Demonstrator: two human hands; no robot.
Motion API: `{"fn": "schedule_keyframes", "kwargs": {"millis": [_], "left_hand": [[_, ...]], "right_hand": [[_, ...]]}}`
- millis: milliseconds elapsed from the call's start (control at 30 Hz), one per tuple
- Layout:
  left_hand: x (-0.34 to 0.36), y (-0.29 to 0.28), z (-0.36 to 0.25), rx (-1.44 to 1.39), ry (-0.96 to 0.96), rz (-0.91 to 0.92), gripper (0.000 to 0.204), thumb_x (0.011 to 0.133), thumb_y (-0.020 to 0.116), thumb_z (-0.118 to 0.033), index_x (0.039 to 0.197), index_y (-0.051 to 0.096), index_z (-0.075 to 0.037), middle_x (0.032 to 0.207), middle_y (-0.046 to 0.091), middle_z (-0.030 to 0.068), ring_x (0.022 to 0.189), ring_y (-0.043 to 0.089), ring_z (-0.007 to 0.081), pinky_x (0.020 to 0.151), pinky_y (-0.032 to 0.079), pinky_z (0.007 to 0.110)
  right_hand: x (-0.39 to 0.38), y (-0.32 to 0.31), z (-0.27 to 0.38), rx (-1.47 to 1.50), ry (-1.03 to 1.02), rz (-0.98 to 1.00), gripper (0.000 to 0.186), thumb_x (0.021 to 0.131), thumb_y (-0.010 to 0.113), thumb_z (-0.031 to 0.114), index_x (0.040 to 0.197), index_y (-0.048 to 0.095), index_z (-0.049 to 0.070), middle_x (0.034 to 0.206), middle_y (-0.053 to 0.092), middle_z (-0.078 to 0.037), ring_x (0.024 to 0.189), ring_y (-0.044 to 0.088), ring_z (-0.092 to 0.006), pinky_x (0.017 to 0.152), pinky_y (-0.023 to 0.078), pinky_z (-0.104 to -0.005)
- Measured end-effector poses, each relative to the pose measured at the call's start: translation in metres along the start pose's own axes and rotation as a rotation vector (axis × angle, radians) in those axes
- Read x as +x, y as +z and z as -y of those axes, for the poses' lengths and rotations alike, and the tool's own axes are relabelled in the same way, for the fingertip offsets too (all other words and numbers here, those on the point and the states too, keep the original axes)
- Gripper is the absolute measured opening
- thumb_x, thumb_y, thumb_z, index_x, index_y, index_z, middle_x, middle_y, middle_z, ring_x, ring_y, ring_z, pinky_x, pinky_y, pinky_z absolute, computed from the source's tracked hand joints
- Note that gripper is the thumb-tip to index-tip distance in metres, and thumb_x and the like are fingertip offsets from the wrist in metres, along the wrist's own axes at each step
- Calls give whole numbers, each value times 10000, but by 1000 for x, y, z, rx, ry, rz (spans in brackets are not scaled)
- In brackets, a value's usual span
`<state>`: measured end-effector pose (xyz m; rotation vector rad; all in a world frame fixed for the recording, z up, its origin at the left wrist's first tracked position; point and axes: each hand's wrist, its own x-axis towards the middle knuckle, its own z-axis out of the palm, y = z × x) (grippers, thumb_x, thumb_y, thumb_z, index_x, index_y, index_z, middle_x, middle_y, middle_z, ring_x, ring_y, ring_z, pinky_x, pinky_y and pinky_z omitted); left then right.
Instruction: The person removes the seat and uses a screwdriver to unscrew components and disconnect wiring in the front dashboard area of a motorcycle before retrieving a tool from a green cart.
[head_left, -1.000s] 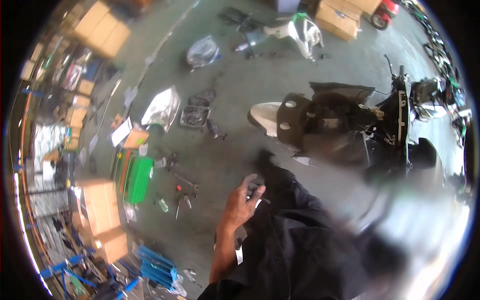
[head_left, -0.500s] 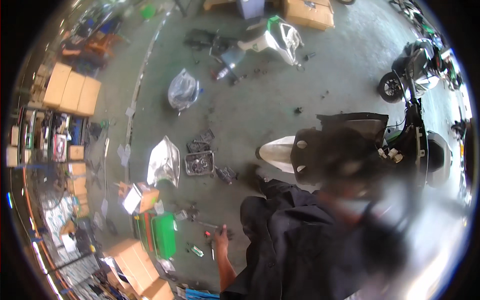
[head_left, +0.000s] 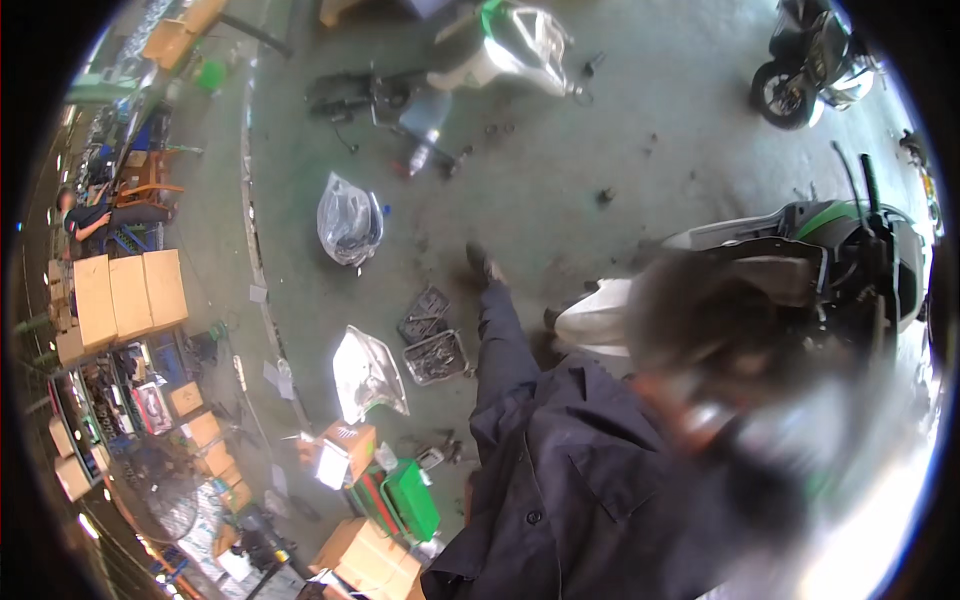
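Neither of my hands shows now; my dark jacket (head_left: 560,490) fills the lower middle, and its left side hides the floor beside me. My left leg (head_left: 505,335) stretches out ahead, the shoe on the floor. At my right stands a partly stripped scooter (head_left: 800,250) with a white front fender (head_left: 600,312); a dark blur covers part of it. Left of my leg lies a metal tray (head_left: 437,378) of small parts, touching a black parts case (head_left: 424,310). A shiny white body panel (head_left: 362,375) rests beside them. Nearer me is a green toolbox (head_left: 411,498).
A plastic-wrapped part (head_left: 349,220) and a white-and-green scooter body (head_left: 510,55) lie farther off. Cardboard boxes (head_left: 128,298) line the left, where a seated person (head_left: 95,218) is. Another motorcycle (head_left: 815,75) stands far right. An open carton (head_left: 368,560) is near me.
My left hand, earlier low over the floor near a long tool and small items, has gone out of view. The view has turned, and my left leg now shows extended forward.
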<state>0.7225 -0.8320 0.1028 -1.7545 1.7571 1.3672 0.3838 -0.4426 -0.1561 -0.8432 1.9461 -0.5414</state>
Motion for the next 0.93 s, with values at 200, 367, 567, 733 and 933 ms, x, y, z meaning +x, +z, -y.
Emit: {"fn": "schedule_keyframes", "kwargs": {"millis": [200, 367, 567, 733, 933], "left_hand": [[89, -119, -108, -569, -263, -131, 516, 993, 603, -388, 1303, 586, 24, 1297, 636, 175, 1151, 642, 278, 972, 512, 383], [182, -186, -178, -285, -361, -76, 510, 1014, 584, -382, 1350, 571, 1, 1230, 669, 178, 1163, 622, 230, 942, 518, 325], [284, -206, -356, -182, -239, 79, 473, 975, 634, -397, 1212, 592, 11, 963, 706, 190, 743, 721, 292, 635, 599, 410], [400, -173, -512, -47, -197, 159, 432, 1016, 569, -368, 1227, 567, 8, 977, 716, 181, 751, 721, 258, 642, 579, 366], [565, -91, -634, 14, -24, 126, 491, 965, 653, -415, 1205, 624, 13, 999, 726, 170, 840, 706, 208, 778, 569, 343]], "right_hand": [[118, -145, 195, 600, 742, 146, 348, 955, 552, 268, 1090, 672, -29, 908, 696, -187, 787, 668, -258, 695, 544, -389], [233, -247, 273, 676, 523, -116, 380, 947, 595, 279, 1121, 667, -52, 973, 716, -201, 866, 659, -290, 810, 513, -386], [267, -314, 260, 1165, 673, -432, 283, 983, 580, 204, 1134, 648, -26, 948, 685, -106, 800, 661, -193, 681, 529, -331], [308, -334, 178, 1205, 837, -333, 288, 959, 594, 192, 1137, 632, -31, 891, 690, -135, 745, 672, -249, 679, 553, -386], [460, -492, 129, 971, 847, -261, 305, 964, 566, 194, 1160, 659, -20, 916, 733, -194, 765, 708, -330, 717, 582, -429]]}}
